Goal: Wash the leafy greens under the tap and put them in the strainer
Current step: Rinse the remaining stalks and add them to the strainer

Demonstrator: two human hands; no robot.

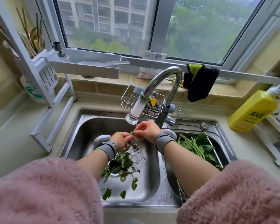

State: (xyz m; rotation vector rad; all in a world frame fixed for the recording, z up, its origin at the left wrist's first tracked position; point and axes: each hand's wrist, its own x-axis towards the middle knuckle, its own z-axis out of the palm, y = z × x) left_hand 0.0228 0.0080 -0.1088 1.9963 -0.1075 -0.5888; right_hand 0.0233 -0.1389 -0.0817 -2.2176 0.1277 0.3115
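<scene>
Kitchen window counter, steel double sink (87,126). Left hand (121,139) and right hand (148,130) both pinch one green sprig (132,132) directly under the tap (162,81) nozzle. Loose leafy greens (123,160) lie in the basin below that pinch. Washed stems lie in the strainer (215,149), right of it. Yellow detergent bottle (252,110) stands far right. Black cloth (199,83) hangs behind the hands.

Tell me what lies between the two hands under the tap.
In the head view, a green stem bridges the left hand and right hand; both hands pinch it under the tap, with water running over it.
</scene>
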